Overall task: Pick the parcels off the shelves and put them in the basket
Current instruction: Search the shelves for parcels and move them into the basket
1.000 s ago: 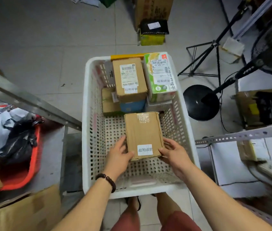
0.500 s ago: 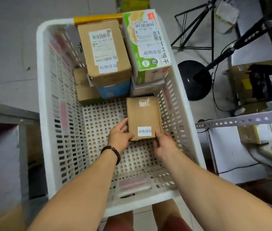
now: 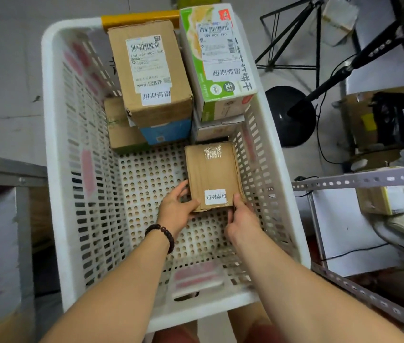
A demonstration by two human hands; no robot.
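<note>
A flat brown cardboard parcel [image 3: 212, 174] with a small white label lies low inside the white perforated basket [image 3: 54, 169], toward its right wall. My left hand [image 3: 175, 210] grips the parcel's near left corner and my right hand [image 3: 240, 219] grips its near right corner. At the basket's far end stand a taller brown box [image 3: 150, 73] with a barcode label and a green-and-white box [image 3: 217, 60], stacked on lower parcels, one of them blue [image 3: 166, 132].
Grey metal shelf rails run at the left [image 3: 7, 169] and right [image 3: 362, 180]. A black round stand base [image 3: 287, 115] and a tripod [image 3: 292, 38] stand on the floor to the basket's right. Boxes and cables sit under the right shelf.
Both hands have lowered the flat parcel deeper into the basket and moved it toward the right wall. My head has leaned closer over the basket.
</note>
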